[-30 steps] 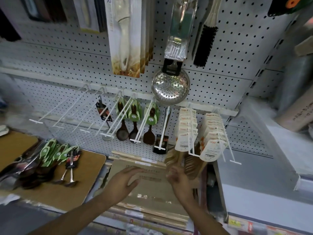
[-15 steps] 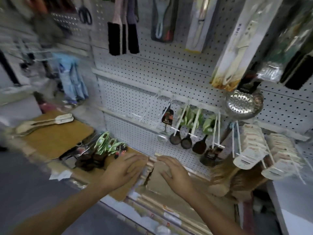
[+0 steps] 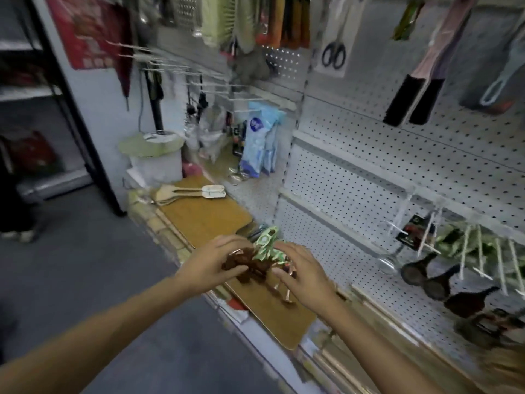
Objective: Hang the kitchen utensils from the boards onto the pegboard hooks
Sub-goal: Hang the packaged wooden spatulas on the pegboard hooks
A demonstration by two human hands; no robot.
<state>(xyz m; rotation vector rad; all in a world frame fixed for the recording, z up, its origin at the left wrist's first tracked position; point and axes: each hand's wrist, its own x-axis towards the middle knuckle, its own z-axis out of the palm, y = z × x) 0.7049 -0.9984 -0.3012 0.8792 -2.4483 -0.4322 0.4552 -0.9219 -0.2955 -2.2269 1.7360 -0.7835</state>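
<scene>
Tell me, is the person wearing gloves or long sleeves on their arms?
No. Both arms are bare as far as the picture shows, with no sleeves in view. The left hand and the right hand have no gloves. I see no watch, bracelet or ring, though the picture is a bit blurry.

This is a shop aisle selling kitchen and household goods. A white pegboard wall [image 3: 355,177] carries rows of wire hooks [image 3: 468,248] hung with carded utensils [image 3: 426,277], packaged scissors [image 3: 333,54], brushes [image 3: 409,100] and blue packets [image 3: 260,143], with wooden boards [image 3: 210,214] stacked on the shelf below.
</scene>
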